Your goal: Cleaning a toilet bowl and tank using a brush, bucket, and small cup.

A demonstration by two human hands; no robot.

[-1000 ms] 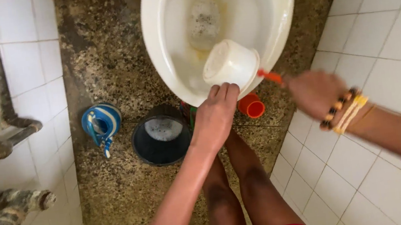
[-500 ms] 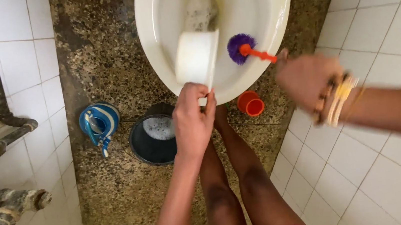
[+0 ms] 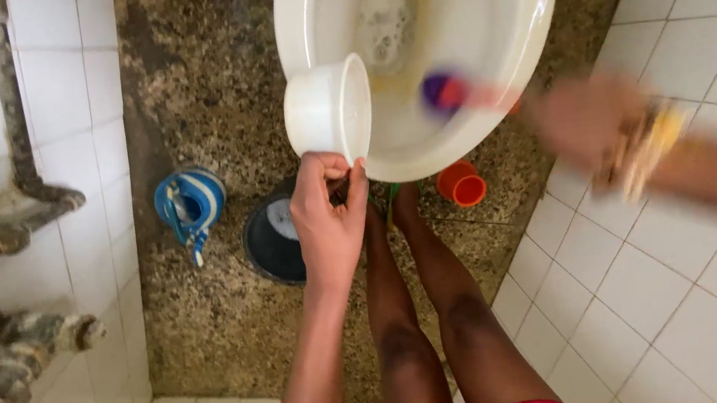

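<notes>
My left hand [image 3: 327, 218] grips the handle of a white plastic cup [image 3: 327, 110], held on its side over the near left rim of the white toilet bowl [image 3: 528, 29]. Blurred with motion, my right hand [image 3: 587, 117] wears bead and yellow bracelets and holds the orange handle of a toilet brush. The brush's purple head [image 3: 438, 91] is inside the bowl, close to the foamy water at the bottom. My bare legs stand in front of the toilet.
A dark bucket [image 3: 271, 238] with sudsy water stands on the speckled floor by my left leg. A blue-and-white striped kettle [image 3: 188, 203] sits left of it, an orange holder [image 3: 462, 185] under the bowl's right side. Rusty pipes [image 3: 15, 227] run along the left tiled wall.
The cup has swung from pouring inside the bowl out to its left rim, now on its side. The brush has shifted slightly within the bowl, my right hand still moving fast.
</notes>
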